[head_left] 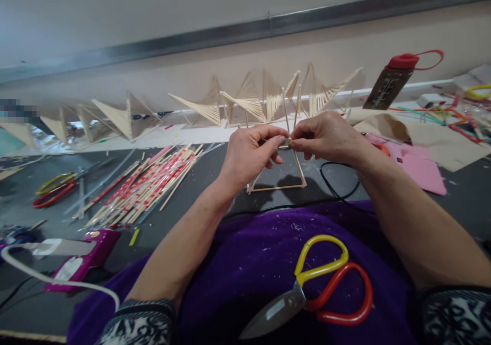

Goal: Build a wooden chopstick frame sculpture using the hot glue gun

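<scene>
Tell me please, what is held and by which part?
Left hand and right hand pinch a wooden stick frame partway up its height; the exact spot is hidden.

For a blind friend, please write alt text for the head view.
Left hand and right hand pinch a thin wooden-stick frame at a dark tabletop. Twisted stick models stand behind; a pile of sticks lies to the left, and red-and-yellow-handled scissors rest on purple cloth in front.
</scene>
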`<move>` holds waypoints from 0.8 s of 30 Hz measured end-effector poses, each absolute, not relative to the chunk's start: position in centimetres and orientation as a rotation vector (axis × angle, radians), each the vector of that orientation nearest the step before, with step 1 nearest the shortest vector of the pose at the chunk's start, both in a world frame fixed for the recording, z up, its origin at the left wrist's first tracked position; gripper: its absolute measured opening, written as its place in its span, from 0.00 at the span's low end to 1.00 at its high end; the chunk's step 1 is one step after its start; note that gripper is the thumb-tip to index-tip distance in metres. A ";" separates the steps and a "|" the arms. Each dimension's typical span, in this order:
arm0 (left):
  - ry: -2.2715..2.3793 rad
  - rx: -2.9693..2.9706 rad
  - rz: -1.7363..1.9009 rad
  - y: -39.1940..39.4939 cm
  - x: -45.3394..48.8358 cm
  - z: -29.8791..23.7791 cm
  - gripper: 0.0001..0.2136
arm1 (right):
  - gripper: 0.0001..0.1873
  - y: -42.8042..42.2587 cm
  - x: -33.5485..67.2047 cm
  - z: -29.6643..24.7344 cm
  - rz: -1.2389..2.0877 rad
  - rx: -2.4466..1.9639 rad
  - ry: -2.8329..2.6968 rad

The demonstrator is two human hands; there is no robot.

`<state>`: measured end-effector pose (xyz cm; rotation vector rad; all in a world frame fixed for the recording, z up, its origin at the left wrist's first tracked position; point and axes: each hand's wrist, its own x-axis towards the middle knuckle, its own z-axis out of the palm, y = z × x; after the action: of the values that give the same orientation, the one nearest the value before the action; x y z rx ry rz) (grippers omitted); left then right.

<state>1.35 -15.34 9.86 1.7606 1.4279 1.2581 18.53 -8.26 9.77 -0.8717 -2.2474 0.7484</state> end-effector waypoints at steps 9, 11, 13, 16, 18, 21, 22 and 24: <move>1.348 1.766 1.295 -15.4 0.9 9.3 0.11 | 0.07 -8.4 18.2 9.7 0.746 -0.903 -2.249; 1.334 1.782 1.303 -15.2 0.8 9.2 0.10 | 0.07 -8.5 18.2 9.8 0.734 -0.906 -2.255; 1.323 1.795 1.296 -15.0 0.8 9.1 0.10 | 0.07 -8.6 18.3 10.0 0.731 -0.916 -2.277; 1.335 1.836 1.285 -14.8 0.9 9.0 0.10 | 0.08 -8.9 18.4 10.4 0.745 -0.948 -2.310; 1.357 1.880 1.305 -14.7 1.0 9.0 0.09 | 0.08 -9.0 18.5 10.6 0.752 -0.972 -2.321; 1.366 1.905 1.323 -14.7 1.2 9.0 0.09 | 0.08 -9.1 18.5 10.7 0.747 -0.987 -2.331; 1.365 1.900 1.320 -14.6 1.3 9.0 0.09 | 0.08 -9.1 18.5 10.7 0.744 -0.991 -2.334; 1.365 1.877 1.316 -14.6 1.3 9.0 0.09 | 0.08 -9.1 18.5 10.7 0.735 -1.000 -2.335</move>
<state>1.29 -14.58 8.98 1.8772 1.3652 1.3158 18.49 -9.09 10.69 -1.0004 -2.3353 0.7347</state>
